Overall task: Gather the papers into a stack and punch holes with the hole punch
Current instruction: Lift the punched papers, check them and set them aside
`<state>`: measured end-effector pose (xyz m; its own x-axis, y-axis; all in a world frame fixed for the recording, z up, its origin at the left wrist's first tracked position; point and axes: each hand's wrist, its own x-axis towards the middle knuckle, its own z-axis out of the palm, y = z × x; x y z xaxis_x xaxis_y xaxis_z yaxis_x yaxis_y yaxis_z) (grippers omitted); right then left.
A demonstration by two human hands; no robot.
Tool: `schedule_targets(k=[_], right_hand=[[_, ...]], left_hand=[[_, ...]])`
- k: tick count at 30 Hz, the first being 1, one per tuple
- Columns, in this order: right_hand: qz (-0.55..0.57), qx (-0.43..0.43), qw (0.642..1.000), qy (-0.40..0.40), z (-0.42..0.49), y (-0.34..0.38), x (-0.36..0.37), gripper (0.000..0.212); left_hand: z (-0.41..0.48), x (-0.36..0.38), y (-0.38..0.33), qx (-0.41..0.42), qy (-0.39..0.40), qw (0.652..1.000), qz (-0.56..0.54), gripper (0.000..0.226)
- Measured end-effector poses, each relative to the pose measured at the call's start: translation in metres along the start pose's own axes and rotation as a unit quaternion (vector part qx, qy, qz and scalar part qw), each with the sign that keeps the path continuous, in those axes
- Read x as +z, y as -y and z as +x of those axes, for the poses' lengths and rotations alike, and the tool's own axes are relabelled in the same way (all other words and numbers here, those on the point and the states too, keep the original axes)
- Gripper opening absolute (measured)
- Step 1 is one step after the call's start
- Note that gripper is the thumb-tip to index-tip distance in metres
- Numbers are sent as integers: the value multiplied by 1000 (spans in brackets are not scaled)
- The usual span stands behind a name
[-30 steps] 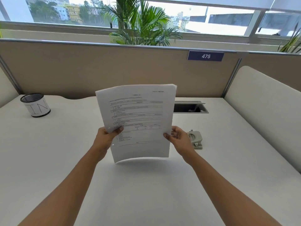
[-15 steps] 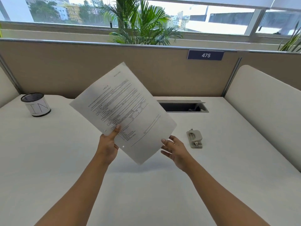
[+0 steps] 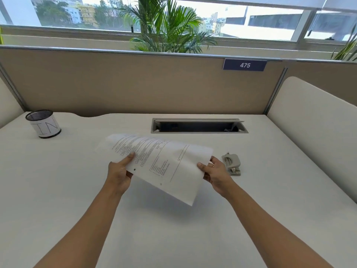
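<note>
Papers, gathered as a thin stack of printed sheets, are held in the air above the middle of a white desk with the printed side up. The stack is turned sideways and tilted, so that one corner dips toward the near edge of the desk, and a soft shadow is cast beneath it. The left edge of the stack is pinched by the left hand, with the thumb laid on top and the fingers curled underneath. The right edge is pinched by the right hand in the same way, thumb above and fingers below. Two small dark holes can be seen along the near edge of the top sheet. A grey hole punch is seen resting on the desk just right of the right hand, apart from the papers. A mesh pen cup with a white label is placed far to the left. A long open cable slot is set into the desk at the far side. Beyond it, a tan partition is fitted with a blue number plate reading 475, and a palm plant is seen before a window.
</note>
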<state>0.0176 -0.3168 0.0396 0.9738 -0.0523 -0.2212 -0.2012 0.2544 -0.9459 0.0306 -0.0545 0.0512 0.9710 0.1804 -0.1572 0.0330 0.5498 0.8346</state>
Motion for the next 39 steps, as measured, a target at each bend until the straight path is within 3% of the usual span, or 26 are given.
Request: schedule_targets(k=[5,7,10,12,15,26,35,39], right_hand=[[-40,26,999,6,4,10,-18,23],[-55,35,998,4,6,13,-25,22],[-84,35,996,5,9,17,-30,33],[-109,24,994,4,10,18,-30,36],[-134,-16,991,-17,10,19,-26,35],[-137,-142,974,-111,4,19,-8,23],[-154,-145,974,-85,4,13,-7,17],[-148,-131,977,-81,5,5,-10,26]], left_hand=[[13,-22,-22,-30,-17,999,0,9],[17,-31,-28,-62,15,998,23,23],[22,-45,-39,-111,84,985,102,41],[25,-48,-41,-124,105,967,194,34],[26,-43,-37,-80,103,954,269,15],[20,-32,-26,81,44,968,234,16],[20,-43,-12,52,67,969,233,18],[19,-45,-7,42,61,969,234,18]])
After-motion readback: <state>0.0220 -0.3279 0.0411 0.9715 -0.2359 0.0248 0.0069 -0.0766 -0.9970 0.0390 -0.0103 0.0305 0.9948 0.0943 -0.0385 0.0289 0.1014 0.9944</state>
